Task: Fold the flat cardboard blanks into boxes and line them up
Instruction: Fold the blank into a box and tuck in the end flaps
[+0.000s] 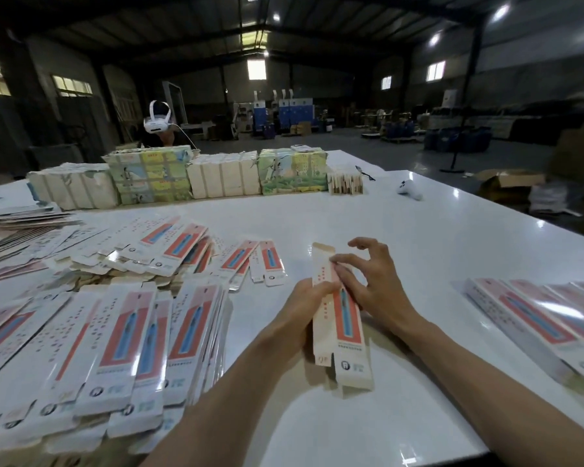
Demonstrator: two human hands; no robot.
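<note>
A long narrow cardboard blank (341, 325), white with a red and blue panel, stands lengthways over the white table (418, 237) at the centre. My left hand (304, 308) grips its left edge about midway. My right hand (371, 281) pinches its upper right part with thumb and forefinger, the other fingers spread above. Its flaps at both ends stick out unfolded. A big loose pile of flat blanks (122, 325) covers the table's left side. A row of folded boxes (547, 318) lies side by side at the right edge.
Wrapped bundles of packaging (216, 178) form a wall across the table's far side. A white controller (410, 190) lies at the far right. A person wearing a white headset (157, 124) sits behind the bundles. An open carton (509, 183) stands on the floor right.
</note>
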